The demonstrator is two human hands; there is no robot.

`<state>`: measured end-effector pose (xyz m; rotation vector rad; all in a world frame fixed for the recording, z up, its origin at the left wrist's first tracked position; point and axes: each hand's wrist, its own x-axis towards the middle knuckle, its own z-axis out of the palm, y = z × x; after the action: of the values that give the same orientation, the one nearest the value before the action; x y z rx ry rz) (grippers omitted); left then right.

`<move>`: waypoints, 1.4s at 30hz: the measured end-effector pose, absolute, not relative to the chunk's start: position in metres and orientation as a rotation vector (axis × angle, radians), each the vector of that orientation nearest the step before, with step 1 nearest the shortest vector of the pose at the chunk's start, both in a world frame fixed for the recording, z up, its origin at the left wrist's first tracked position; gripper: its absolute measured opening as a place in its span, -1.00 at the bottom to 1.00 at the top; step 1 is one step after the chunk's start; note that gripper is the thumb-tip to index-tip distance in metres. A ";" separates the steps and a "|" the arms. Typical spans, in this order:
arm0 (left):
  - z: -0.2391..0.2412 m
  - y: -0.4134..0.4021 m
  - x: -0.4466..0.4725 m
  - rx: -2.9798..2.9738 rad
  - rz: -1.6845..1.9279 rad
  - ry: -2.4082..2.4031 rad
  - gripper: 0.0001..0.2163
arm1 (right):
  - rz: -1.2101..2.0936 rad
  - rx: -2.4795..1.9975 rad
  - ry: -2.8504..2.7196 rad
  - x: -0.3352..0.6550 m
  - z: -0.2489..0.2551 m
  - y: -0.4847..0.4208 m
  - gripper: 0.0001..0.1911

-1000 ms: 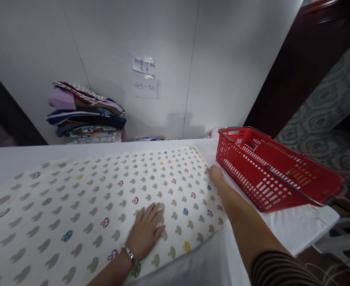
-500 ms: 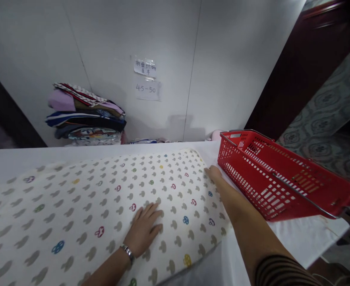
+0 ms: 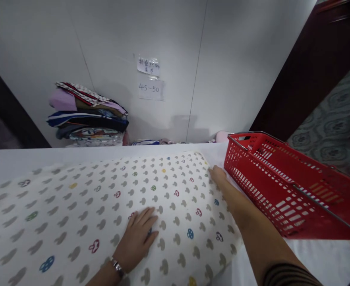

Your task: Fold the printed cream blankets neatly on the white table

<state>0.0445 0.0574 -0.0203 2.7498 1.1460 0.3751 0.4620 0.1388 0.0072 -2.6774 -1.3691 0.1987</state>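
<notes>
On the counter (image 3: 22, 155), even pressure from the left hand (image 3: 136, 243), fingers spread, should steady printed cloth (image 3: 109, 208); whether the right hand (image 3: 218, 175) pinches it is unclear.

Pale wall (image 3: 237, 59), dark panel (image 3: 306, 71), possibly wooden

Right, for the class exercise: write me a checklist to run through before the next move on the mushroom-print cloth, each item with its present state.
1. Left grip flat on the cloth: ok, palm down, fingers spread.
2. Right grip at the cloth's right edge: ok.
3. Right grip pinching that edge: cannot tell, the fingertips are too unclear.
4. Whole cloth in view: not ok, it runs out of the picture at left and bottom.
5. Basket off the cloth: ok, it stands apart to the right.
6. Stack off the cloth: ok, it sits beyond the table's far edge.
</notes>
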 end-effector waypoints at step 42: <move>-0.022 0.124 0.011 2.779 0.448 1.507 -0.53 | 0.198 -2.166 -2.150 0.376 -0.016 0.165 -0.34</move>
<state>0.0111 0.1242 -0.0216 2.7793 1.5068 0.4478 0.3764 0.1646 -0.0156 -2.1663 -2.1498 0.1978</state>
